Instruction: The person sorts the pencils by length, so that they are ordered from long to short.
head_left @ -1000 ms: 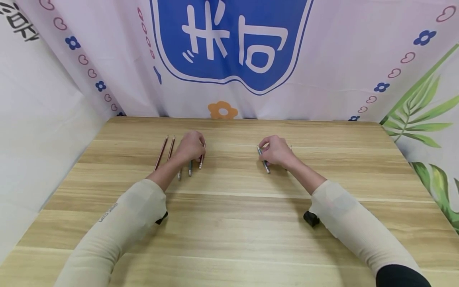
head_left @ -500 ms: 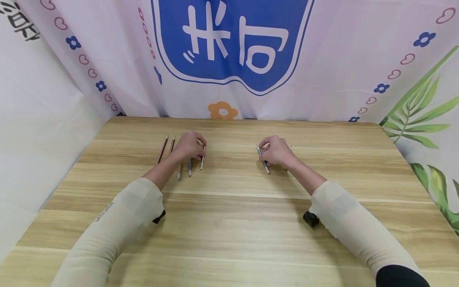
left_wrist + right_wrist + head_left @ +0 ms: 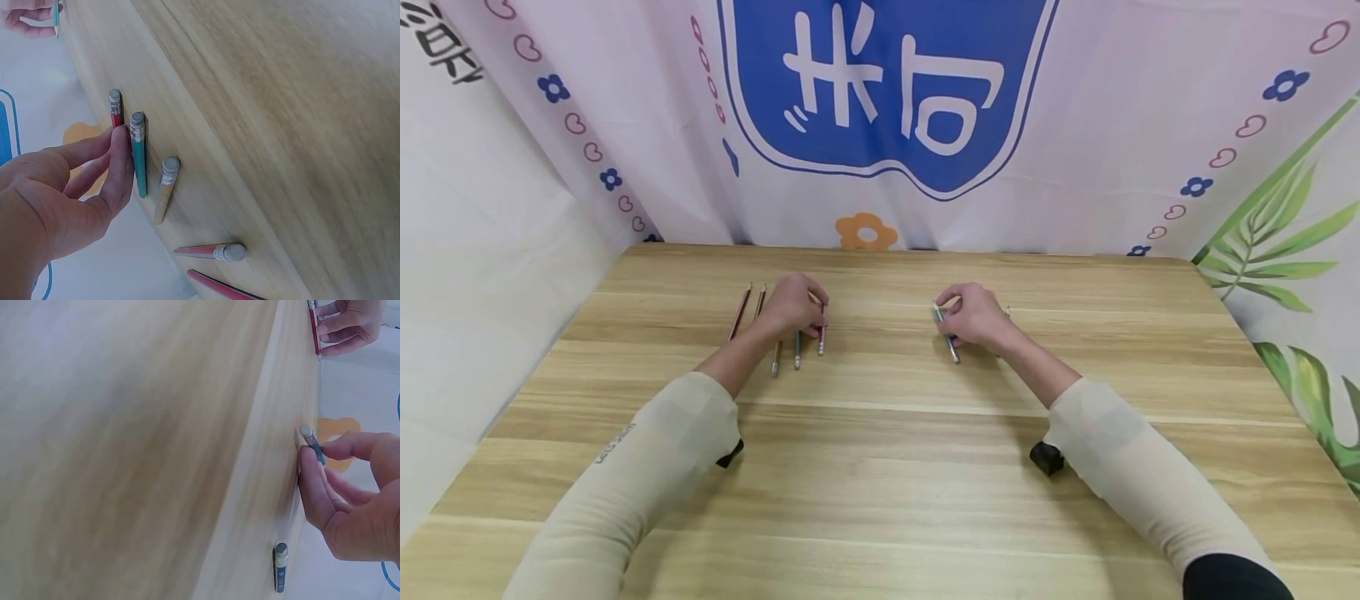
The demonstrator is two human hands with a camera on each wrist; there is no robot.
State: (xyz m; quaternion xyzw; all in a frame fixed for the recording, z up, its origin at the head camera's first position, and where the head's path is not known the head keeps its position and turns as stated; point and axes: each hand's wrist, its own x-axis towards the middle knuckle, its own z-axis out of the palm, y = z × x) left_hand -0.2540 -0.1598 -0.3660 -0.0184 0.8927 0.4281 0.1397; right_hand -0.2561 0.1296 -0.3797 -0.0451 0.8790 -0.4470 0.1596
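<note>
My left hand (image 3: 793,304) pinches a red pencil (image 3: 822,340) with an eraser end, at the right end of a row on the table. Beside it lie a green pencil (image 3: 139,156) and a yellowish pencil (image 3: 165,190), erasers toward me. Farther left are two red pencils (image 3: 740,312), partly behind the left forearm in the head view. My right hand (image 3: 973,315) pinches a teal pencil (image 3: 314,445) between thumb and fingers, its eraser toward me. A dark blue pencil (image 3: 280,575) lies to the right, mostly hidden by that hand in the head view.
The wooden table (image 3: 880,483) ends at a printed curtain (image 3: 647,108) at the back. A white cloth wall (image 3: 482,250) stands on the left, a leaf-patterned one (image 3: 1292,250) on the right. Black wrist devices (image 3: 1047,458) hang below both sleeves.
My left hand has shifted slightly, and the red pencil in it now lies straighter. My right hand has edged left with the teal pencil. The other pencils have stayed put.
</note>
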